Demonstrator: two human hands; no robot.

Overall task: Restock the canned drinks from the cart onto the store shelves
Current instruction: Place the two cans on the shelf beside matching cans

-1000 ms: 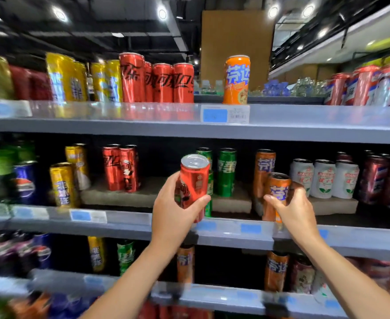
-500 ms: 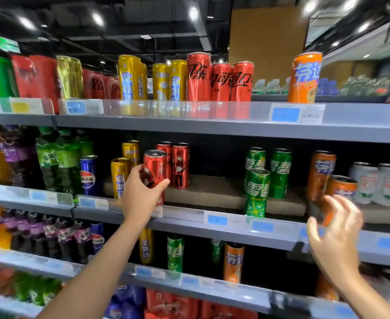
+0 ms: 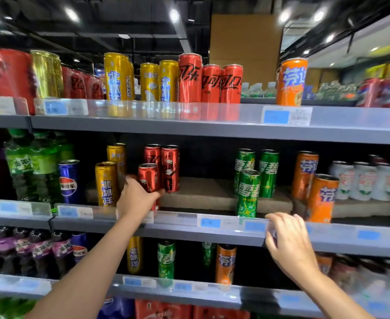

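At frame centre, our left hand [image 3: 136,199] clamps its fingers on one red can [image 3: 148,180] before two red cans [image 3: 164,166]; our right hand [image 3: 288,240] rests, fingers loosely apart, on the middle shelf [image 3: 189,229].

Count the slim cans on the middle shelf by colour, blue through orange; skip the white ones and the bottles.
Blue cans: 1
Yellow cans: 2
Red cans: 3, one gripped by the left hand
Green cans: 3
Orange cans: 2
Total: 11
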